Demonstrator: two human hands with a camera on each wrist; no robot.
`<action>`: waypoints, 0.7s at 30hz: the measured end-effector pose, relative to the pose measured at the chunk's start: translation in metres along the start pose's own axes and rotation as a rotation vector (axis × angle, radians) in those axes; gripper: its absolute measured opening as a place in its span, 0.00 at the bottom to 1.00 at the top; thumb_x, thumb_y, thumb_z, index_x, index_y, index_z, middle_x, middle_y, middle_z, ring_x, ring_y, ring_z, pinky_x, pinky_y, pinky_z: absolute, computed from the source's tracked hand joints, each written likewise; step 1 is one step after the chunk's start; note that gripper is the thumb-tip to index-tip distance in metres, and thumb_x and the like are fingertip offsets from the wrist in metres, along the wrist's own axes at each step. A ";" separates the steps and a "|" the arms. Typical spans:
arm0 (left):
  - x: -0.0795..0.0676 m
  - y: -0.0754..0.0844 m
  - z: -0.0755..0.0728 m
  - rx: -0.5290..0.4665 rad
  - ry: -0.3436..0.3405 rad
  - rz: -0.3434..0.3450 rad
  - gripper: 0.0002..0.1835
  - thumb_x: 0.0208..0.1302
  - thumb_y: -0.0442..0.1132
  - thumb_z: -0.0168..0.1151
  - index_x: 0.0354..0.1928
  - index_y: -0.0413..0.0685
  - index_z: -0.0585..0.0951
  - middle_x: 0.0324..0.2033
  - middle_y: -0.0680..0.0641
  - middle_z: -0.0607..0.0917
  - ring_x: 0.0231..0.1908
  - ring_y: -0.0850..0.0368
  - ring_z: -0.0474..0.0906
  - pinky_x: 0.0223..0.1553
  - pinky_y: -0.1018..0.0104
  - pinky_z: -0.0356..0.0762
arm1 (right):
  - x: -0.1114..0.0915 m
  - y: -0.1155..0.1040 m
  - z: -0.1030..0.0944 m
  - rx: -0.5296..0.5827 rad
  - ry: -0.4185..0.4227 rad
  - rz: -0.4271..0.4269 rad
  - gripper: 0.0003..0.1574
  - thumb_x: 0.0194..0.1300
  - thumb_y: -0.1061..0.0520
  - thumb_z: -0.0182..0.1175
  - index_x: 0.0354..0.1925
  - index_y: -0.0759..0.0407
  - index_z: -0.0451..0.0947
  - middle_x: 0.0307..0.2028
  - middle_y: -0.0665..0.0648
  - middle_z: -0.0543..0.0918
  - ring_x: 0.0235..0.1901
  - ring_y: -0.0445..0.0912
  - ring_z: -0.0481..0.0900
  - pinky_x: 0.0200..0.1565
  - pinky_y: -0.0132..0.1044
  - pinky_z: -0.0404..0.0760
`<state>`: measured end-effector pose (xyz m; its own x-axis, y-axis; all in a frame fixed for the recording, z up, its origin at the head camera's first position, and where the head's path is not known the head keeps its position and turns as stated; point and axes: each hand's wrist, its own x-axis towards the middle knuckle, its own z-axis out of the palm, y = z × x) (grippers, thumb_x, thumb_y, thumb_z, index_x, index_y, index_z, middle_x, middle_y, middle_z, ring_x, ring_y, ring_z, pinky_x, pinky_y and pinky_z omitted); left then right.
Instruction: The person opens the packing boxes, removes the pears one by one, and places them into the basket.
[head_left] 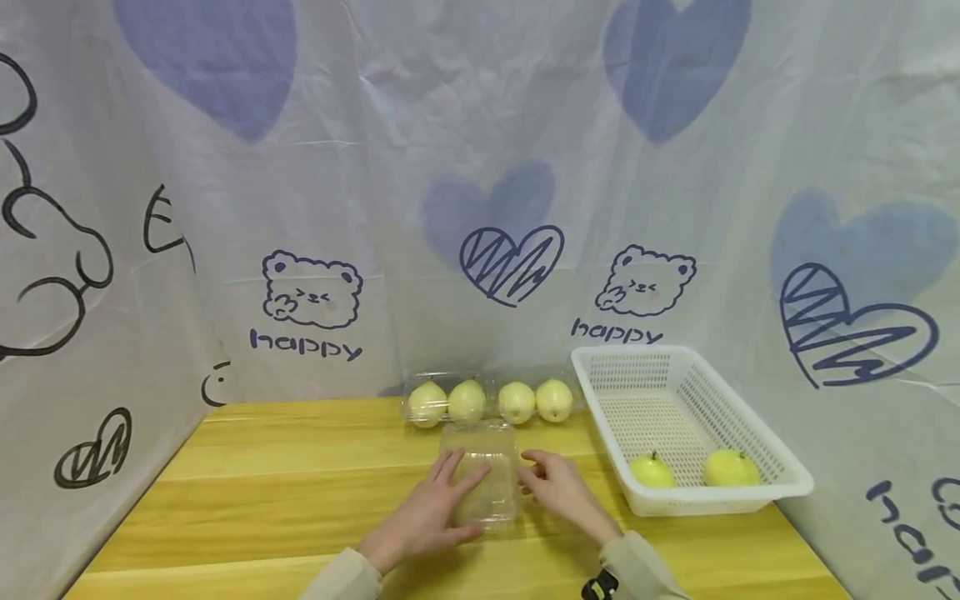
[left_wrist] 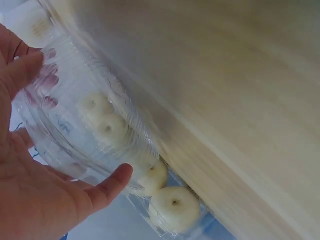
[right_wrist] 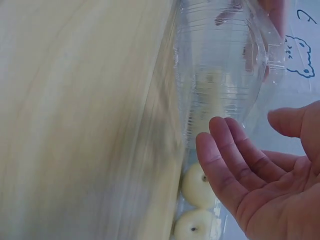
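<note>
A clear plastic clamshell box [head_left: 491,492] stands on the wooden table in front of me; only table and background show through it in the head view. My left hand [head_left: 427,512] is spread over its left side, with straight fingers touching the lid. In the left wrist view, that hand [left_wrist: 45,175] reaches around the box [left_wrist: 75,110]. My right hand [head_left: 558,492] is beside the box's right edge, its fingers loosely bent and holding nothing. The right wrist view shows this hand [right_wrist: 260,175] palm up to the camera, fingertips near the box [right_wrist: 220,60].
Behind the box, two clear containers hold round yellow-green fruits [head_left: 467,402] along the table's back edge. A white perforated basket [head_left: 720,500] at the right holds two more fruits [head_left: 731,468]. A printed curtain [head_left: 420,125] surrounds the wooden table [head_left: 300,483].
</note>
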<state>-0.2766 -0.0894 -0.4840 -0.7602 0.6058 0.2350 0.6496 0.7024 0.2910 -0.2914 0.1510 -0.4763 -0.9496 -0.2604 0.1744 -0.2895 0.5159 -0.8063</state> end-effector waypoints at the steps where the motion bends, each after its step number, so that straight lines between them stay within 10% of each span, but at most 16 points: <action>1: 0.000 -0.001 0.000 0.014 0.015 0.006 0.46 0.59 0.57 0.67 0.75 0.53 0.60 0.72 0.28 0.55 0.71 0.26 0.51 0.60 0.35 0.68 | 0.000 0.000 0.001 -0.007 -0.010 -0.008 0.27 0.71 0.59 0.56 0.60 0.78 0.69 0.36 0.65 0.87 0.33 0.55 0.86 0.29 0.33 0.83; 7: -0.013 -0.010 -0.006 0.061 0.115 0.003 0.50 0.51 0.52 0.74 0.74 0.47 0.62 0.68 0.27 0.61 0.67 0.26 0.57 0.57 0.37 0.73 | 0.001 -0.005 0.014 -0.006 -0.105 -0.058 0.29 0.71 0.59 0.56 0.62 0.78 0.68 0.39 0.66 0.87 0.36 0.56 0.86 0.33 0.34 0.84; 14: -0.034 -0.018 -0.019 0.013 0.195 -0.213 0.59 0.45 0.70 0.71 0.75 0.49 0.58 0.70 0.27 0.59 0.67 0.24 0.58 0.54 0.31 0.72 | 0.005 -0.023 0.040 -0.006 -0.195 -0.076 0.28 0.73 0.57 0.54 0.64 0.72 0.69 0.42 0.62 0.87 0.39 0.50 0.86 0.37 0.31 0.83; 21: -0.047 -0.030 -0.032 0.061 0.402 -0.342 0.31 0.64 0.36 0.61 0.68 0.39 0.66 0.57 0.27 0.75 0.47 0.35 0.80 0.36 0.48 0.83 | 0.010 -0.037 0.059 0.010 -0.260 -0.101 0.30 0.72 0.57 0.55 0.66 0.71 0.66 0.52 0.64 0.84 0.47 0.52 0.85 0.42 0.29 0.83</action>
<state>-0.2608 -0.1514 -0.4741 -0.8654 0.1557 0.4763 0.3541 0.8625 0.3615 -0.2828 0.0812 -0.4780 -0.8529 -0.5115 0.1049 -0.3792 0.4687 -0.7978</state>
